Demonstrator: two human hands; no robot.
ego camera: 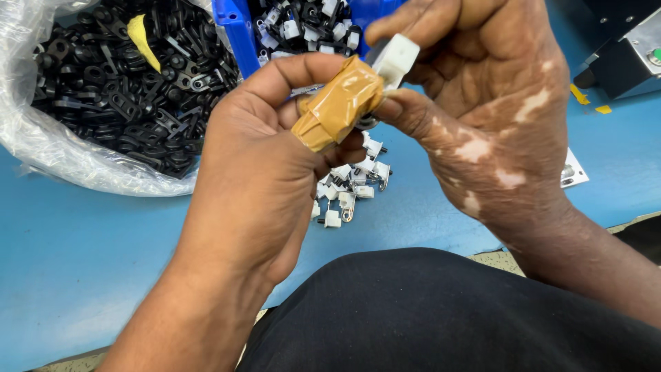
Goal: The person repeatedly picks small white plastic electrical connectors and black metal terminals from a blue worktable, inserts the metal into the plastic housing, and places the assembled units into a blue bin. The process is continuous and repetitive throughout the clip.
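Clear bag of black clips [117, 89], blue bin [237, 31], blue table [82, 248]

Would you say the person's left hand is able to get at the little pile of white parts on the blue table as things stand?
Probably yes. The pile of white parts lies on the blue table right under the left hand, with nothing between them. But that hand and the right hand are both holding a white part, so it is not free.
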